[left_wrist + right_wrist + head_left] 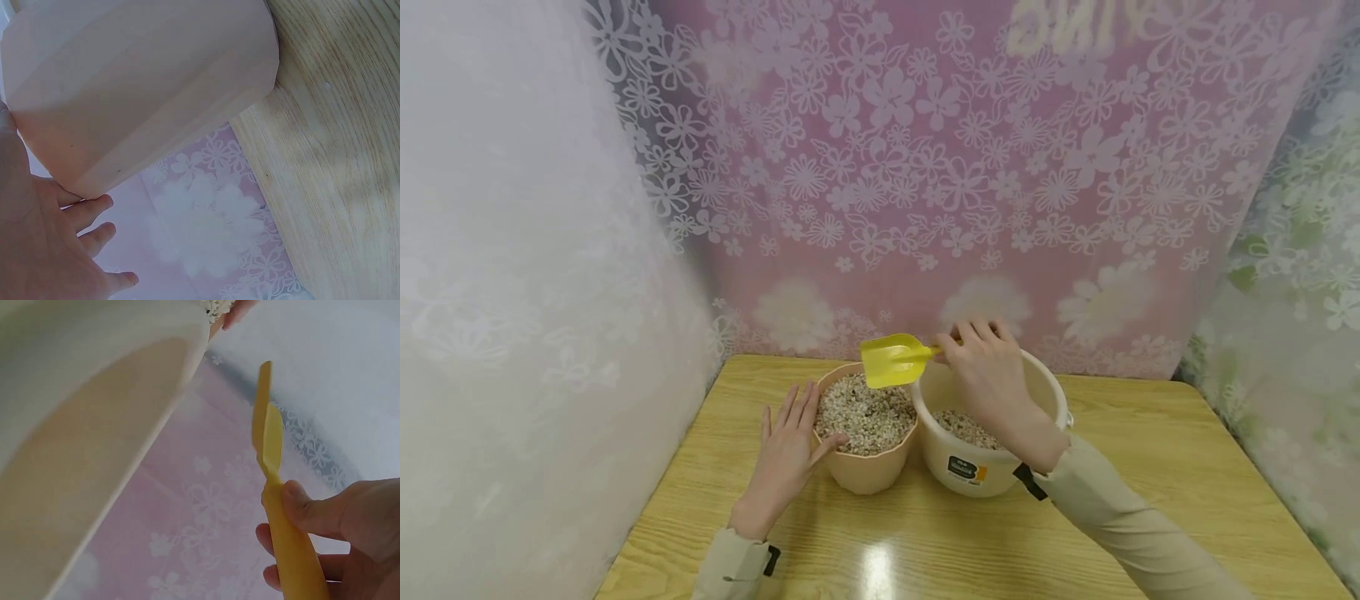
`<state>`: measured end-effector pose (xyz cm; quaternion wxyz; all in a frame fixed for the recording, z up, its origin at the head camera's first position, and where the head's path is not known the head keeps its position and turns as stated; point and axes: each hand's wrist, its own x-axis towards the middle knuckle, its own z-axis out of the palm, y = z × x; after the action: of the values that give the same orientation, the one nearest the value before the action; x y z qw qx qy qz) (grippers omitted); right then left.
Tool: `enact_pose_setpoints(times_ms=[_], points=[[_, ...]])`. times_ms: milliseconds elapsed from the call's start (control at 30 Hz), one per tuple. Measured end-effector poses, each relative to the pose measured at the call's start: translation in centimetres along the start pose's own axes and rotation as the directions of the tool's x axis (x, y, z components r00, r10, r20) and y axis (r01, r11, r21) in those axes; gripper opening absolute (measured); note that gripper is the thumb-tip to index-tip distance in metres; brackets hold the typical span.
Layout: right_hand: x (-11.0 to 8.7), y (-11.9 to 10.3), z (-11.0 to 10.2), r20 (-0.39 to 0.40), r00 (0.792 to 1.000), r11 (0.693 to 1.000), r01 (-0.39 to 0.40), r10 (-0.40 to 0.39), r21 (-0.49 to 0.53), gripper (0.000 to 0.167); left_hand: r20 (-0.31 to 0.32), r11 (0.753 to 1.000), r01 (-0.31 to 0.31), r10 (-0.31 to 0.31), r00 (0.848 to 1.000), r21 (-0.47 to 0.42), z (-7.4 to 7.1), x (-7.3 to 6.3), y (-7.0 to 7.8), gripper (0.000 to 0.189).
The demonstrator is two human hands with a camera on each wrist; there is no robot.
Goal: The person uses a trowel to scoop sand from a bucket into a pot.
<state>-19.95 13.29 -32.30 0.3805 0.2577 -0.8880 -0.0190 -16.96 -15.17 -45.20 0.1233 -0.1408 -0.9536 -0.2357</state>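
Observation:
My right hand (988, 375) grips the handle of a yellow toy shovel (891, 362), thumb along one side and fingers round the other, above the cream bucket (936, 462). The shovel's blade hangs over the back right rim of a peach flowerpot (867, 477), with no load showing on it. Small pale pebbles (865, 417) fill the pot close to its rim. My left hand (781, 462) rests against the pot's left side, fingers straight and spread, thumb over the front rim. The left wrist view shows its fingertips at the edge of the pot (137, 94).
More pebbles (962, 427) lie low in the bucket, which stands right beside the pot. Both stand on a wood-grain table (925, 550). A pink flowered curtain (925, 167) hangs behind, and pale sheets hang at the left and right.

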Motion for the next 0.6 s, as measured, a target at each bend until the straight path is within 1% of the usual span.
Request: enact_pose_setpoints(times_ms=[67, 167, 233, 300, 367, 433, 533, 600], points=[[-0.5, 0.6, -0.1, 0.044, 0.998, 0.998, -0.042, 0.040, 0.047, 0.017, -0.001, 1.000, 0.000, 0.000, 1.000, 0.005, 0.0, 0.0, 0.1, 0.091], [-1.4, 1.7, -0.3, 0.108, 0.990, 0.992, -0.096, 0.087, 0.082, 0.019, 0.001, 1.000, 0.004, -0.004, 1.000, 0.009, 0.0, 0.0, 0.1, 0.091], [-2.1, 2.7, -0.4, 0.111, 0.988, 0.989, -0.120, 0.110, 0.088, 0.018, 0.006, 1.000, 0.005, -0.005, 1.000, 0.008, -0.1, 0.0, 0.2, 0.091], [-2.8, 3.7, -0.4, 0.086, 0.988, 0.987, -0.133, 0.126, 0.089, 0.017, 0.005, 1.000, 0.001, -0.001, 1.000, 0.013, -0.3, 0.1, 0.2, 0.091], [-3.4, 4.7, -0.5, 0.064, 0.988, 0.987, -0.145, 0.141, 0.070, 0.016, 0.007, 1.000, 0.001, -0.001, 1.000, 0.017, -0.5, 0.2, 0.3, 0.090], [-4.2, 5.7, -0.5, 0.068, 0.987, 0.988, -0.150, 0.147, 0.036, 0.014, 0.007, 0.999, 0.004, -0.004, 1.000, 0.036, -0.8, 0.3, 0.5, 0.088], [-5.3, 7.1, -0.2, 0.129, 0.980, 0.988, -0.150, 0.153, -0.028, 0.013, 0.010, 0.997, 0.005, -0.006, 1.000, 0.077, -1.2, 0.9, 1.5, 0.088], [-6.1, 7.8, 0.2, 0.213, 0.966, 0.988, -0.131, 0.147, -0.084, 0.013, 0.010, 0.995, -0.014, 0.013, 1.000, 0.099, -1.5, 1.5, 2.5, 0.088]])
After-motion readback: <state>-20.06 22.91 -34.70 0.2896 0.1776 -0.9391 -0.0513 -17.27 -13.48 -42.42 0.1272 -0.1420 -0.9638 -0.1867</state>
